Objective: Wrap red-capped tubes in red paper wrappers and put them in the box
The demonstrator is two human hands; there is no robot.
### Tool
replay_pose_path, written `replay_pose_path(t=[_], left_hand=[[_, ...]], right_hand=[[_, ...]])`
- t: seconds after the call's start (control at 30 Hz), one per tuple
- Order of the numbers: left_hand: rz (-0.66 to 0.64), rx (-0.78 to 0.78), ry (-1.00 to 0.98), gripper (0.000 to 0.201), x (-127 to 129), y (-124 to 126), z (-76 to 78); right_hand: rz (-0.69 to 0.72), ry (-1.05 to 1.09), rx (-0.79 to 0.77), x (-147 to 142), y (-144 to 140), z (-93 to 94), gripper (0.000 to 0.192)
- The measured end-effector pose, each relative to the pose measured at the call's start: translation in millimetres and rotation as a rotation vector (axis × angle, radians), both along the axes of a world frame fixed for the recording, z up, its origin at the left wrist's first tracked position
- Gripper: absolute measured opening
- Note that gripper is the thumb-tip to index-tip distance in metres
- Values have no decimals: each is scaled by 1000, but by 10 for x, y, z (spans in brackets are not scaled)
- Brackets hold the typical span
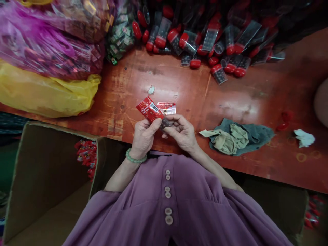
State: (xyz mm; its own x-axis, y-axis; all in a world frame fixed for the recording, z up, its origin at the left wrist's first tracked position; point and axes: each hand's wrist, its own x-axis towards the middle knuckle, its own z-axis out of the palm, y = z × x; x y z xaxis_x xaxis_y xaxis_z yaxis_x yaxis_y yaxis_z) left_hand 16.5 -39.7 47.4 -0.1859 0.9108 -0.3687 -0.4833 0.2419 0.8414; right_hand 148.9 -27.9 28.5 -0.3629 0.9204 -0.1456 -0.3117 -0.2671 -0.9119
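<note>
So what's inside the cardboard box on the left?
The cardboard box holds a cluster of small red packets against its right wall. The bottom is otherwise bare cardboard; its near corner is out of frame.

a yellow bag (48, 94) and pink bag (38, 37) lie left, a crumpled cloth (237, 136) right, a cardboard box (46, 177) below.
</note>
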Motion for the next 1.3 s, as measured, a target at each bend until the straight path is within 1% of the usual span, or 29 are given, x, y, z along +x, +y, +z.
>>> replay_pose_path(t=[0.07, 0.17, 0.23, 0.3, 0.37, 0.4, 0.5, 0.57, 0.7, 0.83, 0.93, 1.0, 1.1, 1.2, 1.3], left_hand=[[20, 26, -1, 38, 16, -49, 11], [57, 75, 11, 42, 61, -120, 25], [70, 85, 33, 44, 98, -158, 23], [107, 80, 71, 43, 127, -189, 8], [149, 71, 103, 40, 138, -212, -11], [160, 68, 110, 39, 136, -222, -17], [131, 80, 70, 38, 112, -250, 2], [96, 104, 23, 41, 99, -269, 43], [67, 112, -8, 47, 113, -312, 103], [63, 123, 46, 44, 134, -372, 42], [22, 118, 139, 40, 106, -419, -24], [-16, 121, 152, 37, 69, -434, -34], [-40, 123, 24, 42, 12, -416, 10], [3, 127, -117, 50, -13, -375, 85], [23, 125, -168, 47, -2, -344, 134]], right_hand=[[21, -16, 13, 22, -12, -11, 34], [13, -43, 46, 17, -54, -34, 32], [-27, -48, 95, 0, -105, -51, 29], [-90, -76, 180, -11, -163, -70, 26], [-144, -115, 257, -9, -211, -82, 27], [-154, -122, 271, -5, -227, -82, 28], [-106, -78, 212, 4, -245, -60, 30], [-59, -36, 169, -2, -243, -36, 31], [-55, 39, 163, -30, -248, 1, 31], [-91, 36, 121, -43, -257, 35, 33], [-146, -21, 112, -55, -248, 59, 36], [-150, -20, 109, -73, -235, 69, 37], [-77, 22, 51, -111, -215, 75, 39], [-12, 14, 22, -147, -197, 78, 42], [-5, -28, 36, -159, -179, 79, 39]])
